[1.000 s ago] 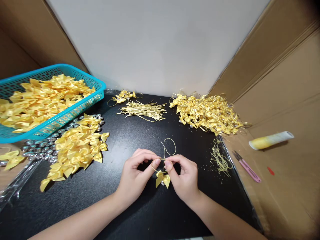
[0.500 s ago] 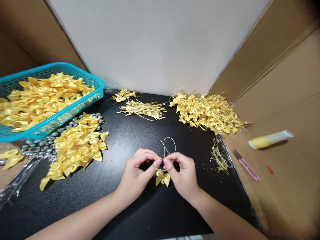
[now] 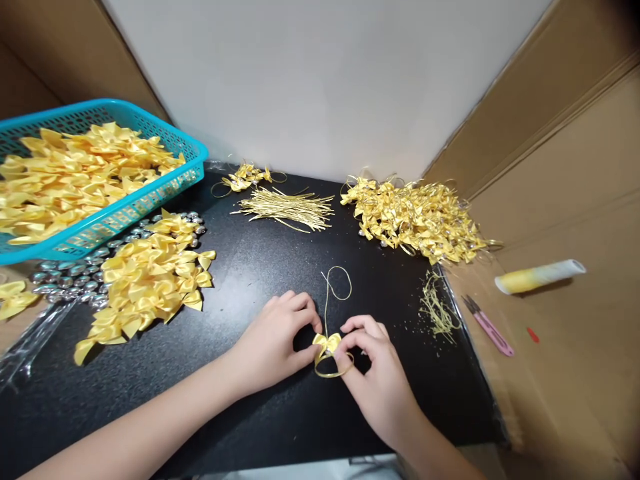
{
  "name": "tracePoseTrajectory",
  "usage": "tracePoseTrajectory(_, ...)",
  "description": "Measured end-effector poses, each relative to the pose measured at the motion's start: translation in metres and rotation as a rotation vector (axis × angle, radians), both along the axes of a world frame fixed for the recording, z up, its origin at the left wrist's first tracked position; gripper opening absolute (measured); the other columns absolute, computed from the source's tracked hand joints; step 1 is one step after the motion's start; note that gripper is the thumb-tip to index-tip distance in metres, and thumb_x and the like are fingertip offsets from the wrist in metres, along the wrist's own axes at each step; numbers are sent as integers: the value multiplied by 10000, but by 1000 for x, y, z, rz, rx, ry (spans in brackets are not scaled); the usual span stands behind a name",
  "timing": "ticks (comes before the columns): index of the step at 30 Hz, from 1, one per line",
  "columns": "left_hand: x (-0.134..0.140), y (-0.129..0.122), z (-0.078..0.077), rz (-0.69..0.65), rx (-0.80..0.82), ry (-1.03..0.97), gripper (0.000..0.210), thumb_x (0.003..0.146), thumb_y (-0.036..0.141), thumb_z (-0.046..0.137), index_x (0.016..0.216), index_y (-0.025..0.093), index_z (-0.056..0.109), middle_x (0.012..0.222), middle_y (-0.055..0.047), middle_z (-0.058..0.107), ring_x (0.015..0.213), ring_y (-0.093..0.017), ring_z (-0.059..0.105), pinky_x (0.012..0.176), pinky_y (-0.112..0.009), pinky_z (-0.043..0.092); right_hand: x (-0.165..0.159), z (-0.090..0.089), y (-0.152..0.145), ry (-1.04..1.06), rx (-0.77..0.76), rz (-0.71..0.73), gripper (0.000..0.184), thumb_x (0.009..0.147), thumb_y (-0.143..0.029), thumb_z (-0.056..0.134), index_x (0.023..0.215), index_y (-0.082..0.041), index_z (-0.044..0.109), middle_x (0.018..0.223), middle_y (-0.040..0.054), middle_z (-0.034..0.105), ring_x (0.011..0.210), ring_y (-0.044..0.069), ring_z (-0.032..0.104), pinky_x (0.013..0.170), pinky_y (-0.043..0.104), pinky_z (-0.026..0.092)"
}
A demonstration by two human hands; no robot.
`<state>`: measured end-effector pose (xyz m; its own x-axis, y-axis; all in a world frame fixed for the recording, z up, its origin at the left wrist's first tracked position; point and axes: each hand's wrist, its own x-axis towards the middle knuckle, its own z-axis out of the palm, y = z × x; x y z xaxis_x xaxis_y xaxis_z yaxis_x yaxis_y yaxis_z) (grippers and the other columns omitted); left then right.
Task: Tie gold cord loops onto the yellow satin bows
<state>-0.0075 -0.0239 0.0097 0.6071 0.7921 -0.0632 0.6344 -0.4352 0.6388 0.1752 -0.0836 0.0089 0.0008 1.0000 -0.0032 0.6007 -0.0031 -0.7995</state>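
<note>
A yellow satin bow (image 3: 327, 344) lies near the front middle of the black table. Gold cord (image 3: 326, 307) runs from it, curling away from me into a small loop, while a wider cord loop (image 3: 327, 376) hangs on its near side. My right hand (image 3: 373, 373) pinches the bow's right side between thumb and forefinger. At the left edge of the bow is my left hand (image 3: 280, 340), its thumb tip against the ribbon and its forefinger apart from the thumb. A small part of the bow's right side is hidden by my right fingers.
To the left, a turquoise basket (image 3: 200, 157) holds many bows; loose bows (image 3: 150, 280) and silver beads (image 3: 70, 280) lie beside it. Cut gold cords (image 3: 285, 208) and finished-looking corded bows (image 3: 415, 217) lie at the back. Cord scraps (image 3: 439, 307), pink snips (image 3: 493, 331) and a tube (image 3: 540, 276) are at right.
Both hands have let go of the cord knot above the bow and shifted down to the bow. The bow has turned over, its wide loop now toward me. The view has shifted slightly.
</note>
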Motion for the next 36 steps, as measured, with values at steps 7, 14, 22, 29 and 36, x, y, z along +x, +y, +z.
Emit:
tracePoseTrajectory(7,3,-1,2,31,-84,-65,30,808,211,615,787,197,599,772,2,630,775,-185,565,735,-311,394,-11,-11,-4,-15,151,-41,142,780,-87,571,690,-192,602,877,57,666,898,218,570,790,352,482)
tracePoseTrajectory(14,5,-4,3,63,-137,-72,47,787,216,642,833,204,641,742,10,674,757,-179,594,747,-310,408,-13,-14,-5,-18,218,-87,163,760,-54,570,690,-200,594,825,47,671,868,210,584,755,329,493)
tracePoseTrajectory(22,6,-7,7,127,-162,-66,68,788,190,607,761,197,669,741,-8,683,764,-183,600,701,-286,419,-11,-16,-6,-20,255,-98,147,769,-86,584,686,-206,610,911,59,694,931,222,602,816,359,492)
tracePoseTrajectory(29,9,-10,5,283,-378,-374,166,825,314,605,748,174,646,620,22,615,544,-103,489,522,-209,377,-7,-16,-1,195,201,-90,98,826,-154,577,754,-195,630,1026,99,698,989,221,652,869,361,521)
tracePoseTrajectory(36,14,-12,-4,350,-662,-643,219,739,325,704,845,141,653,706,-5,631,604,-107,543,578,-223,447,-11,-12,8,268,182,-104,111,814,-144,579,713,-183,606,783,59,668,751,178,664,670,283,543)
